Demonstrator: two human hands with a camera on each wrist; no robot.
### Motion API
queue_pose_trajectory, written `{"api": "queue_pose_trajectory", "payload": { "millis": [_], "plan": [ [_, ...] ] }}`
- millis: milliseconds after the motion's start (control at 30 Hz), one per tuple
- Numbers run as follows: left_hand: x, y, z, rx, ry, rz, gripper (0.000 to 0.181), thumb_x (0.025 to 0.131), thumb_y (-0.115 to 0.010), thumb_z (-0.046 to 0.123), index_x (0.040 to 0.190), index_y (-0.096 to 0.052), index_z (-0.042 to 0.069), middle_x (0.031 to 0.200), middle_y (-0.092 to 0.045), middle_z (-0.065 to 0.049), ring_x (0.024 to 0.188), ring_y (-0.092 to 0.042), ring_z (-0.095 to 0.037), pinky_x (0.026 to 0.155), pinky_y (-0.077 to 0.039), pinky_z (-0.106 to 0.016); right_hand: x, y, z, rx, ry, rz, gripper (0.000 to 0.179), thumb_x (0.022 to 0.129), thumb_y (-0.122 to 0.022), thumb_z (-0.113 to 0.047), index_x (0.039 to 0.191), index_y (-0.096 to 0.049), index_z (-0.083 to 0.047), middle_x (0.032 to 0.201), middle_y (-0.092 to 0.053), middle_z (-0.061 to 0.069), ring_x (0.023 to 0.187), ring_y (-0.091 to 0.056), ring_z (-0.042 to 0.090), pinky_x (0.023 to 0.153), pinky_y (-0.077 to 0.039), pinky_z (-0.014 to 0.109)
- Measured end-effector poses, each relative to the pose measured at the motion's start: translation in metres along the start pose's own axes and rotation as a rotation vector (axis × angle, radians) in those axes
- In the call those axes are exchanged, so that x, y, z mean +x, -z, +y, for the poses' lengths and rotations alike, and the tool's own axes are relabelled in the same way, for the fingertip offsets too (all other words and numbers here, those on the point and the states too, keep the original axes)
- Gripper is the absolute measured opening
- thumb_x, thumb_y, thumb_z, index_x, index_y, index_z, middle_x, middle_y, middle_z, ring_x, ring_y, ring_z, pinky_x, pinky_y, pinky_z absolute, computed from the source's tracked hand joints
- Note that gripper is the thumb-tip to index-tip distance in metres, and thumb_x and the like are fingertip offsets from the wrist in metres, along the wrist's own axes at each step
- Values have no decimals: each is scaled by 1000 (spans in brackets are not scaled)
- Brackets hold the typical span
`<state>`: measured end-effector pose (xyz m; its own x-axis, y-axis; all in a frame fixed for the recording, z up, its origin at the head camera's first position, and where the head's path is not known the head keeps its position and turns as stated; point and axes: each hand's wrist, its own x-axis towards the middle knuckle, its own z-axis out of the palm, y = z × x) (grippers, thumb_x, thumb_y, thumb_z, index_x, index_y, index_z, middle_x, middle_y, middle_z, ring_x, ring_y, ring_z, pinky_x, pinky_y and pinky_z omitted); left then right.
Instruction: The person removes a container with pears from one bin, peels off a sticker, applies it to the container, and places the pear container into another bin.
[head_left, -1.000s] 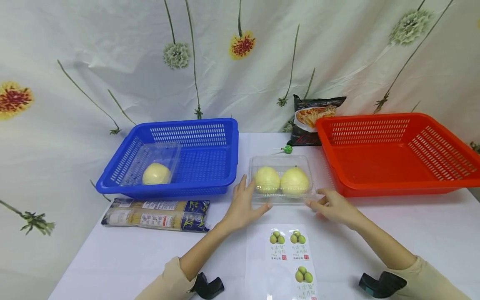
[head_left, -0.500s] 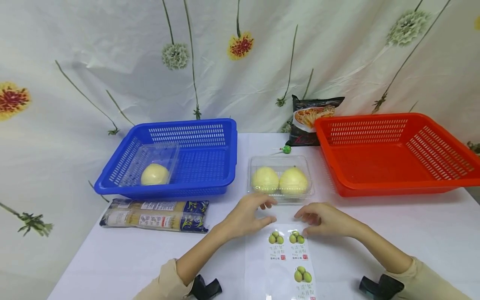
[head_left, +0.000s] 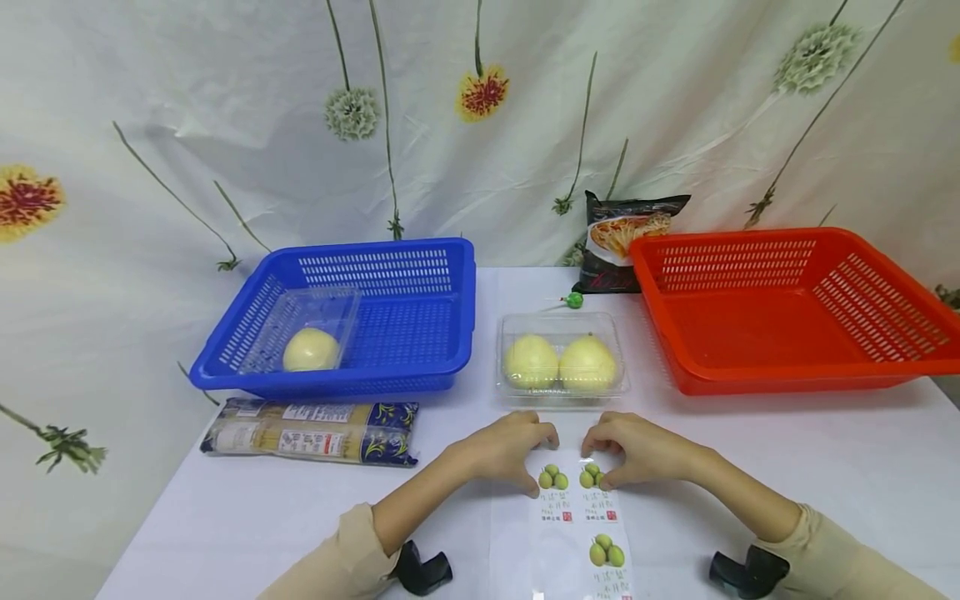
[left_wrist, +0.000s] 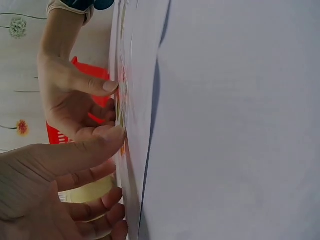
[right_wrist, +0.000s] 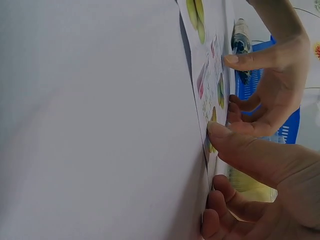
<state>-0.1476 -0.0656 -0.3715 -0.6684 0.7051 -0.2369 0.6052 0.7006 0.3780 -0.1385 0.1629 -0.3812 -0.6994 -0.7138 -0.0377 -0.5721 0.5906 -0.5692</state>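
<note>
A clear sheet of pear stickers (head_left: 555, 554) lies on the white table in front of me, each sticker printed with green fruit and writing. My left hand (head_left: 504, 450) is at the sheet's upper left, its thumb tip at the top left sticker and its fingers bent. Opposite it, my right hand (head_left: 647, 450) has its thumb on the top right sticker, with bent fingertips by the sheet's upper edge. Thumb and forefinger stand apart on both hands. Just beyond them sits a closed clear plastic box (head_left: 562, 398) holding two pale yellow pears (head_left: 588, 364).
A blue basket (head_left: 330, 383) at left holds a clear box with one pale pear (head_left: 311, 350). Before it lies a noodle pack (head_left: 311, 429). A red basket (head_left: 810, 379) stands at right, a black food packet (head_left: 611, 271) behind it. A green lollipop (head_left: 573, 300) lies behind the pear box.
Both hands have come back from the sides of the pear box to the top of the sticker sheet, drawing closer together. The box of pears has stayed in place.
</note>
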Motion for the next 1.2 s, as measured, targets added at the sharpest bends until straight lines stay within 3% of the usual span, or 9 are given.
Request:
{"api": "queue_pose_trajectory", "payload": {
  "millis": [300,800,1033,1200],
  "plan": [
    [3,-4,-2,24,1,-3,49,64,-87,21,105,-62,14,91,-54,6,83,-47,-6,80,-43,-21,2,-2,-3,11,-27,-20,25,70,-80,-9,89,-64,-12,80,-50,-8,74,-45,7,68,-43,22],
    [1,-6,-3,-5,-21,0,55,65,-85,19,117,-67,21,91,-55,8,82,-44,-4,76,-38,-17,5,-8,-1,122,10,54,11,79,-68,4,79,-63,-6,66,-52,-10,61,-45,-1,57,-44,18],
    [1,-6,-2,-1,-5,-5,53,65,-85,19,116,-68,22,90,-53,8,81,-44,-4,74,-39,-17,0,-6,-2,91,59,89,11,79,-71,-1,77,-65,-10,72,-54,-10,67,-46,1,61,-45,19],
    [1,-6,-2,10,-2,-12,52,66,-85,21,115,-69,23,92,-54,8,83,-45,-4,76,-40,-18,-6,-5,-4,149,67,114,12,80,-69,-1,79,-65,-12,77,-57,-10,72,-50,2,65,-49,21]
  ]
}}
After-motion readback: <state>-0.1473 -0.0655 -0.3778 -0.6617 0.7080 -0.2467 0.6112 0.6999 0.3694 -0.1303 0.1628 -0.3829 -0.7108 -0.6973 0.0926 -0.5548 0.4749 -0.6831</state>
